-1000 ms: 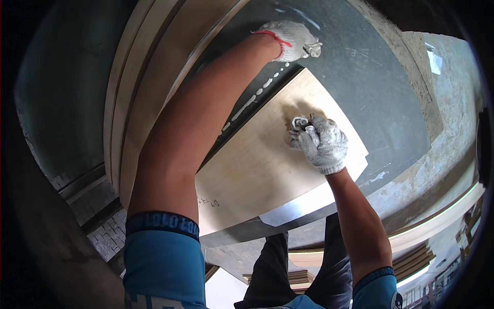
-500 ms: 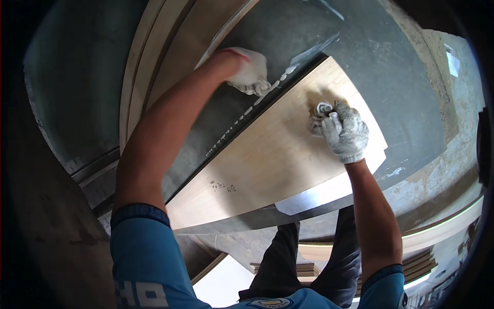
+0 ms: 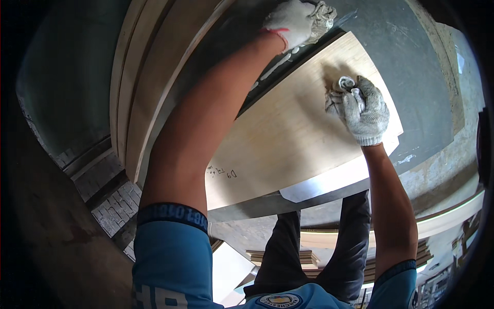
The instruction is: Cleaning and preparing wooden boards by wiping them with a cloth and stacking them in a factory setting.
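Note:
My left hand (image 3: 292,24), in a white knit glove with a red-edged cuff, is closed on a crumpled greyish rag (image 3: 323,21) at the far end of a dark flat surface. Beside it, a broken line of white paste (image 3: 277,67) runs along the straight edge of a pale curved wooden panel (image 3: 288,129). My gloved right hand (image 3: 369,114) rests on the panel near its far right corner. Its fingers are bent around a bunched, rolled grey-white rag (image 3: 337,99). My left forearm hides part of the paste line and the panel's edge.
Curved wooden strips (image 3: 141,77) stand along the left side. A bright white sheet (image 3: 324,183) shows under the panel's near edge. The grey work surface (image 3: 411,77) continues to the right. Stacked boards (image 3: 288,257) lie on the floor near my legs.
My left hand has swept away from me and to the right along the paste line, which now looks smeared in places. My right hand keeps its place on the panel as the view shifts.

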The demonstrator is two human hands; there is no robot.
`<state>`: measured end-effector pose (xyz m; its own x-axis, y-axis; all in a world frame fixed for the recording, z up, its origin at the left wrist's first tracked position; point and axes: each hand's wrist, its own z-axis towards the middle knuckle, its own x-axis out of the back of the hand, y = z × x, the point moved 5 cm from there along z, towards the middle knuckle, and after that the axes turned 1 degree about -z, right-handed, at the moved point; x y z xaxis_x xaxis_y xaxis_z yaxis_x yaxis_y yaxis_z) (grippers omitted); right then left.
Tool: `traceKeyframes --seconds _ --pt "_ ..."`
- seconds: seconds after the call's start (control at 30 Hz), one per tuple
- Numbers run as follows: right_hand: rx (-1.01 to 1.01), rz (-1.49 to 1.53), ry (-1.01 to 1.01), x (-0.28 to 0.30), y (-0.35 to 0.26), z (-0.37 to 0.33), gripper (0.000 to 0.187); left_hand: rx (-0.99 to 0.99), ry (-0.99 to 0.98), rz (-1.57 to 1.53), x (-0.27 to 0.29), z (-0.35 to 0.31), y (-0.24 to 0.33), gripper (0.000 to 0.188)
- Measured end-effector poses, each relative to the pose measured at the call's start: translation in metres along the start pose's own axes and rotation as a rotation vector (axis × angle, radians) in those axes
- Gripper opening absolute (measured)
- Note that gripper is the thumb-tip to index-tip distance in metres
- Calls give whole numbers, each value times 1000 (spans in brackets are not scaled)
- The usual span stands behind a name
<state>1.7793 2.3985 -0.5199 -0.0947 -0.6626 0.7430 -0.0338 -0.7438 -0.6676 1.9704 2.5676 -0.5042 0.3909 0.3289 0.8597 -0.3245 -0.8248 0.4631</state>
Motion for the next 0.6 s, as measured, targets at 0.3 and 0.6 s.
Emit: traceKeyframes --seconds 0.3,0.6 --pt "20 -15 11 0 1 -2 42 -73 -118 165 -23 -67 -28 21" --pt "43 -36 52 -1 2 -4 42 84 -248 256 -9 -164 -75 19"
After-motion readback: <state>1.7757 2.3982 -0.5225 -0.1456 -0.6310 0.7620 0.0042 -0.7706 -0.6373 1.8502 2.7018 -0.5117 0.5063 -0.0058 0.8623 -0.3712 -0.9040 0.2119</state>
